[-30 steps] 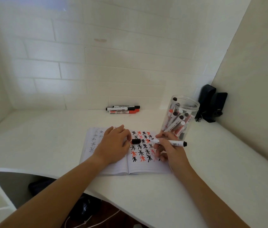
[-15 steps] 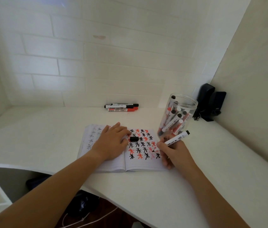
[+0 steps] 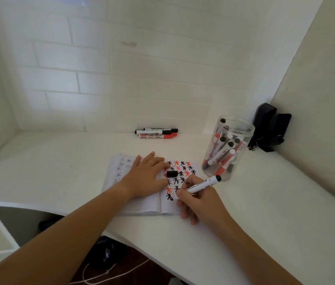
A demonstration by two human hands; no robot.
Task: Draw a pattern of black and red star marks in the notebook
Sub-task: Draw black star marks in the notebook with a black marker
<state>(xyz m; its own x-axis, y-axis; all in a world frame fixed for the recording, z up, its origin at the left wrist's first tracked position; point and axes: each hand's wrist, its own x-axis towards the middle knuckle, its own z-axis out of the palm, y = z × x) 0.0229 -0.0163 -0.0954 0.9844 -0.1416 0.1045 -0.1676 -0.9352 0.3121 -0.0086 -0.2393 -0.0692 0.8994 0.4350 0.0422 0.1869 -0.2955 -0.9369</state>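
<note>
An open notebook (image 3: pixel 142 206) lies on the white desk, its right page covered with rows of black and red star marks (image 3: pixel 180 170). My left hand (image 3: pixel 146 176) rests flat on the left page, fingers straight, beside a loose black marker cap (image 3: pixel 172 174) lying on the page. My right hand (image 3: pixel 200 199) grips a white marker with black end (image 3: pixel 202 185), its tip down on the lower part of the right page near a black star.
A clear plastic jar (image 3: pixel 227 149) full of black and red markers stands right of the notebook. Three capped markers (image 3: pixel 156 133) lie by the back wall. A black device (image 3: pixel 269 130) sits in the right corner. The desk edge curves in front of me.
My right hand turned the uncapped marker from level to tip-down and moved it left and nearer, onto the lower page. The cap lies on the page. My left hand stayed flat.
</note>
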